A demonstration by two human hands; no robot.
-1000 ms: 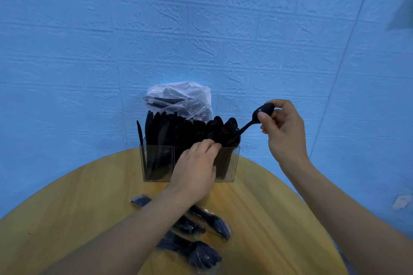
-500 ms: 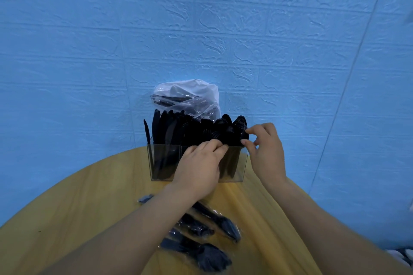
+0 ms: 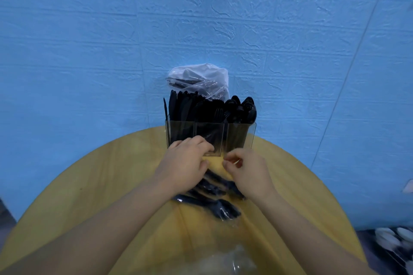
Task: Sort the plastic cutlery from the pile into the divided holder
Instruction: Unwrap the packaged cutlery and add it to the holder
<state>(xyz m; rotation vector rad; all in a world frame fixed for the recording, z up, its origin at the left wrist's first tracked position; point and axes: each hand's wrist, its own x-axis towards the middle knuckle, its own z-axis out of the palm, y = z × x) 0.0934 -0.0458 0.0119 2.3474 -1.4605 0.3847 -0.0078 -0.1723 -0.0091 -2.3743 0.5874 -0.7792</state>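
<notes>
both hands (image 3: 185, 163) over wrapped cutlery (image 3: 214, 203), holder (image 3: 237, 136) behind

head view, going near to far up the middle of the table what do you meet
crumpled clear wrapper → wrapped black cutlery pile → clear divided holder → plastic bag of cutlery → blue wall

No legible text, labels, brands, numbers or signs on any surface in view: checked holder (image 3: 210, 134), cutlery wrappers (image 3: 214, 203), bag (image 3: 201, 80), wall.
</notes>
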